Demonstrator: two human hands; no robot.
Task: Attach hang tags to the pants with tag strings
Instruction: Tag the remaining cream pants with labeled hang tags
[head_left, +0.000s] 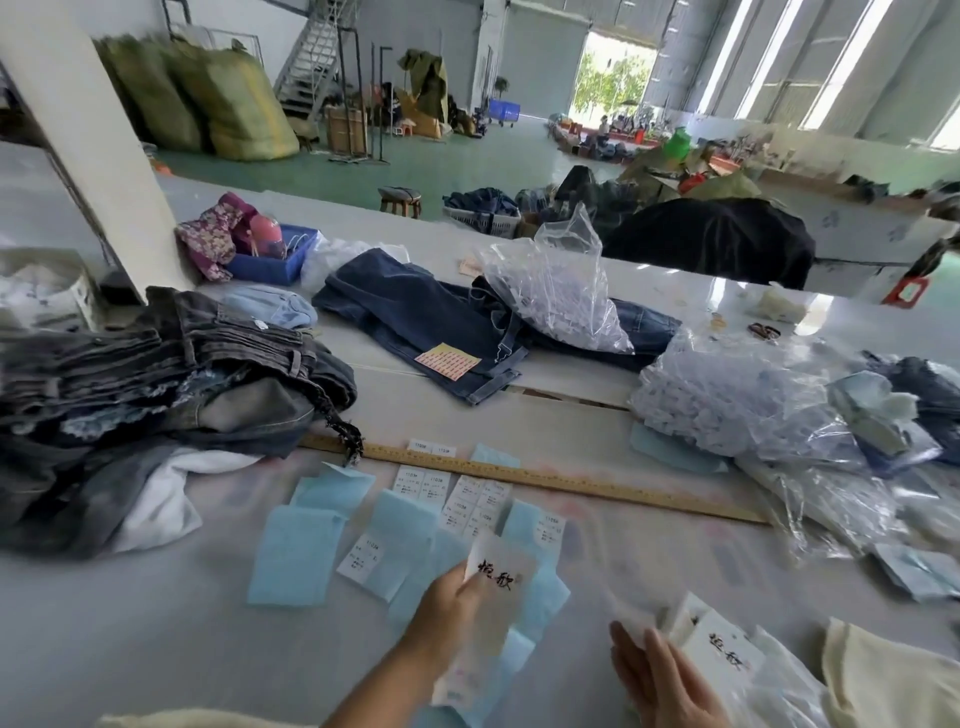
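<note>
My left hand holds a white hang tag with black brush lettering above the table's near edge. My right hand rests with straight fingers beside a small stack of the same hang tags. Light blue paper sheets and white size labels lie spread between my hands and a long wooden ruler. A heap of grey washed jeans sits at the left. Dark blue jeans lie flat further back, with a yellow-pink sticker sheet on them.
Two clear plastic bags of small white pieces stand at the back and at the right. A blue bin with a floral cloth sits by the white pillar. A black garment pile lies beyond the table.
</note>
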